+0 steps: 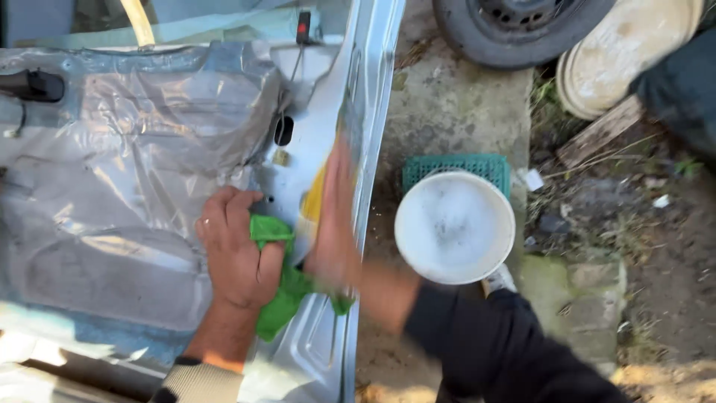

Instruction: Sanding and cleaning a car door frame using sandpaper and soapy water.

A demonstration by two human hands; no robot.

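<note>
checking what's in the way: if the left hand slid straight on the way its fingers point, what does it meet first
Probably the dark oval hole in the door panel, just ahead of the left hand, which grips a green cloth; depth is unclear.

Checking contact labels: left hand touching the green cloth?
Touching. The head view shows the left hand pressed on the green cloth, fingers and thumb wrapped over its edge against the door panel.

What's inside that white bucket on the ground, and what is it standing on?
The white bucket holds foamy, soapy water; the foam hides anything below the surface. A green crate shows behind it, partly covered, so whether the bucket rests on it cannot be told.
</note>
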